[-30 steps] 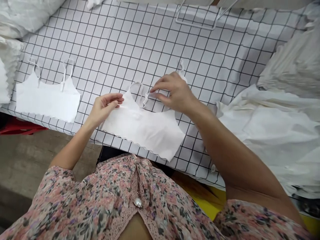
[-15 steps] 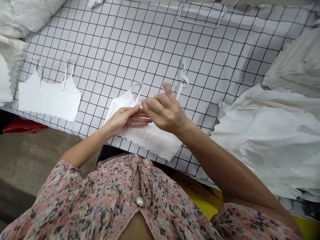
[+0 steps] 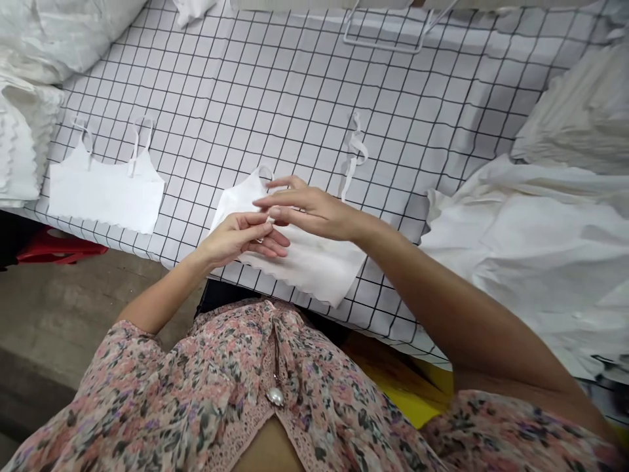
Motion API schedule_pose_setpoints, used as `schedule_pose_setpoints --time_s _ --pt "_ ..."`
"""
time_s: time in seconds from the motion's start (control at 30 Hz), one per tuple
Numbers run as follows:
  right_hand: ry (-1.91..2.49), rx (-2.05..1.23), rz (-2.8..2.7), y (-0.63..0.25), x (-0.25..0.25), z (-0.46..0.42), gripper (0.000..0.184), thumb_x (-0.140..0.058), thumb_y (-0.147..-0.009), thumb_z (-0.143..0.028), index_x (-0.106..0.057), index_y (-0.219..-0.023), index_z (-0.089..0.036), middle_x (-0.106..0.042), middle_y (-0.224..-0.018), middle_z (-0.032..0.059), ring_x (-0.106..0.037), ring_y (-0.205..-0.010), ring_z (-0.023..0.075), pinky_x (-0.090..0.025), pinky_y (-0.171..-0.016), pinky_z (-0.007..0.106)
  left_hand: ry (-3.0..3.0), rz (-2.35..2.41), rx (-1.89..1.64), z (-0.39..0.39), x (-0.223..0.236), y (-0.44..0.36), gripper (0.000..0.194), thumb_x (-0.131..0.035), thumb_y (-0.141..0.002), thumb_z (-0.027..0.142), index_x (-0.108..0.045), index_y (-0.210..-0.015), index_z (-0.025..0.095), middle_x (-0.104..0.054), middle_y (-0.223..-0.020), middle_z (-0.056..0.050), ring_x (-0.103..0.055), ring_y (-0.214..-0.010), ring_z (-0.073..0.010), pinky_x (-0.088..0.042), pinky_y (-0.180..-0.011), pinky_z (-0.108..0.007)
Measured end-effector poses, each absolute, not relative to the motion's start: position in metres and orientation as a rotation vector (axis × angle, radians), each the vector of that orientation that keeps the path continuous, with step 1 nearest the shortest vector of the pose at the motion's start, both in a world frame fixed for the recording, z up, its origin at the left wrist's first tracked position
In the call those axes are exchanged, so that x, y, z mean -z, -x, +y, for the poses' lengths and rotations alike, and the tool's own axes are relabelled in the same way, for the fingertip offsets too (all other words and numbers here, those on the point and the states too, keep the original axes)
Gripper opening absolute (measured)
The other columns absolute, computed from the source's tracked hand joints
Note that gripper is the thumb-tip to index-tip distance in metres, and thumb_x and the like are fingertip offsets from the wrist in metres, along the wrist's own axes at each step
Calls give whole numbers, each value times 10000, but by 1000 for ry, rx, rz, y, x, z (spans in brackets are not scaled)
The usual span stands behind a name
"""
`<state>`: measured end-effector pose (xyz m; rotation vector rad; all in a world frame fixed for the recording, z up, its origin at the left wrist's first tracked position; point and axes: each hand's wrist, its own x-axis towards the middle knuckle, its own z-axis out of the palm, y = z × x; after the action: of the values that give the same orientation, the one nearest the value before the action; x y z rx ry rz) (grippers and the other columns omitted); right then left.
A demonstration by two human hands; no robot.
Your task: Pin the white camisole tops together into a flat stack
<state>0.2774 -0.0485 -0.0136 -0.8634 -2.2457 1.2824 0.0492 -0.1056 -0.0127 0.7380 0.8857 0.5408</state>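
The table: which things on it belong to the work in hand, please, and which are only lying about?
In the work, it seems:
- left hand and right hand
- middle top
- curled strap

Lying about, as far as I can tell:
- left top
- wire frame
- right pile
- left pile

A black-and-white checked tablecloth [image 3: 304,85] spans the middle. At 1 o'clock, near its far edge, is a white wire frame [image 3: 383,46]. A white bag [image 3: 73,33] bulges at 10 o'clock. Below the tablecloth's near edge, a red plastic object [image 3: 61,246] shows at 9 o'clock, with the grey-brown floor [image 3: 63,314] at 8. Something yellow [image 3: 410,403], partly hidden, shows at 5 o'clock.
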Motion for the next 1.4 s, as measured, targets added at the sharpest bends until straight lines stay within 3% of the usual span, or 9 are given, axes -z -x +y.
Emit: schedule_pose_setpoints --time_s 0.07,0.13,0.3,0.47,0.7,0.87,1.07,1.23,1.4 --pt "867 -1357 -2272 -278 14 -32 436 -613 -1009 -660 -854 -938 -304 -803 -927 85 -665 -1141 317 -578 -1005 544 -854 952 -545 -99 12 -43 324 -851 -932 447 -837 -1096 167 -846 -922 -98 -761 -671 -139 -616 -683 -296" --pt "934 -1299 -2235 -280 13 -21 406 -672 -974 -643 -831 -828 -299 -772 -845 65 -667 -945 264 -576 -909 489 -945 1018 -595 -91 11 -36 273 -859 -922 429 -856 -1031 178 -824 -833 -67 -665 -573 -84 -523 -583 -252" --pt "999 -1316 -2041 -276 9 -22 315 -800 -908 -588 -878 -1007 -298 -820 -963 55 -739 -949 248 -597 -902 456 -1009 1072 -662 -73 6 -33 366 -954 -824 489 -837 -920 156 -822 -838 -71 -690 -619 -89 -562 -616 -242" --pt "1027 -1253 -1898 -266 9 -35 266 -832 -910 -565 -872 -861 -306 -788 -844 28 -707 -790 208 -592 -802 426 -1040 1094 -726 -64 7 -44 488 -979 -788 579 -790 -855 135 -788 -747 -55 -707 -595 -93 -575 -576 -215" --pt "1245 -1245 -1769 -269 15 -43 234 -839 -905 -475 -816 -829 -254 -779 -821 33 -688 -785 213 -564 -776 422 -1077 1062 -761 -61 19 -54 470 -913 -861 599 -781 -912 151 -807 -818 -51 -748 -670 -113 -646 -664 -254" --pt "1249 -1176 -1736 -273 25 -49 83 -784 -912 -305 -815 -845 -267 -787 -854 24 -719 -825 217 -584 -809 423 -1268 1052 -815 -65 33 -51 369 -888 -897 517 -790 -1022 184 -819 -991 -48 -765 -833 -142 -668 -822 -332" --pt "1252 -1061 -1846 -285 31 -54 69 -759 -911 -230 -784 -865 -274 -782 -879 22 -709 -841 218 -577 -788 412 -1835 1160 -735 -69 46 -42 194 -762 -1027 416 -754 -1104 238 -769 -1095 -54 -667 -938 -188 -587 -902 -424" --pt "1166 -999 -1886 -286 40 -62 66 -749 -932 -240 -757 -879 -278 -759 -885 28 -706 -891 235 -586 -807 435 -2206 1406 -366 -75 48 -45 220 -858 -936 319 -719 -1084 237 -720 -1129 -54 -597 -1143 -277 -445 -1030 -492" --pt "1084 -848 -1831 -277 60 -77 53 -733 -964 -270 -747 -913 -281 -730 -905 34 -681 -922 241 -573 -809 451 -2207 1351 -370 -80 53 -47 134 -823 -964 337 -721 -992 255 -719 -1002 -6 -579 -1115 -264 -362 -1040 -472"
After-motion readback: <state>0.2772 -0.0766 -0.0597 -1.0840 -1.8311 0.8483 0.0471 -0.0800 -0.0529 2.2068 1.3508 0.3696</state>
